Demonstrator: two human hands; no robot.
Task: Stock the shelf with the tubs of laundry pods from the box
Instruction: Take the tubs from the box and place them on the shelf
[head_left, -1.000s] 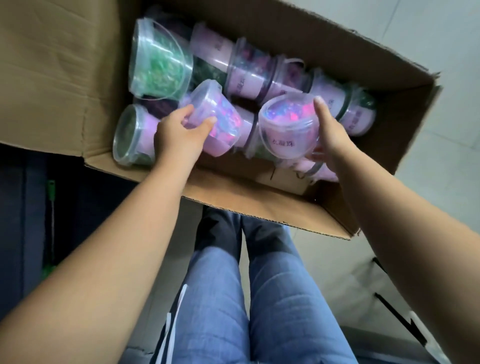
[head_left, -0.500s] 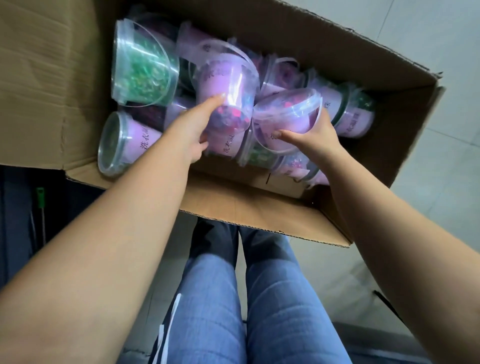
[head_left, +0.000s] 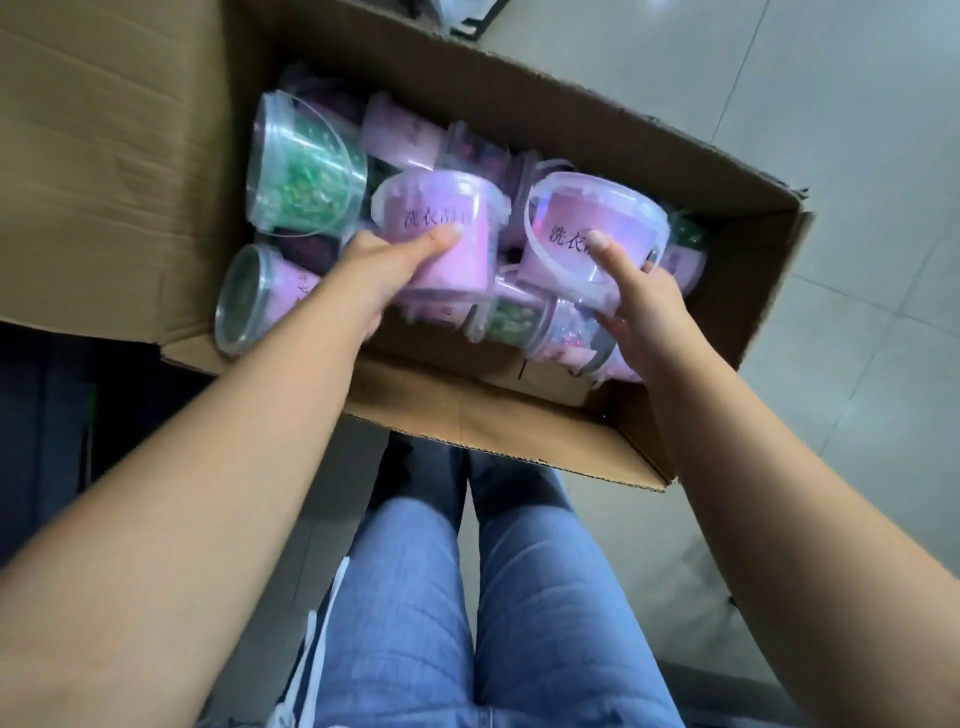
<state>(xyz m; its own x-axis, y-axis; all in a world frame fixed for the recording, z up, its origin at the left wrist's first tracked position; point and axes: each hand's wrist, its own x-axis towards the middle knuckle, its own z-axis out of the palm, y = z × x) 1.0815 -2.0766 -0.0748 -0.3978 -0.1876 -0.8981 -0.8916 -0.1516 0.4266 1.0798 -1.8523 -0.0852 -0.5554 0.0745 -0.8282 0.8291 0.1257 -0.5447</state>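
An open cardboard box (head_left: 519, 431) on the floor holds several clear tubs of laundry pods lying on their sides. My left hand (head_left: 384, 270) grips a pink-labelled tub (head_left: 447, 228) upright above the pile. My right hand (head_left: 639, 301) holds a second pink tub (head_left: 587, 228) with a white carry handle, thumb on its label. A tub of green pods (head_left: 301, 176) lies at the box's far left, another tub (head_left: 254, 301) below it. No shelf is in view.
The box's wide left flap (head_left: 104, 166) lies open. Pale tiled floor (head_left: 857, 130) stretches to the right. My legs in blue jeans (head_left: 467, 597) stand just below the box. A dark area (head_left: 47, 405) is at the left edge.
Both hands have turned their tubs upright and lifted them clear of the pile, labels now facing me. The view has tilted so the box sits lower in the frame.
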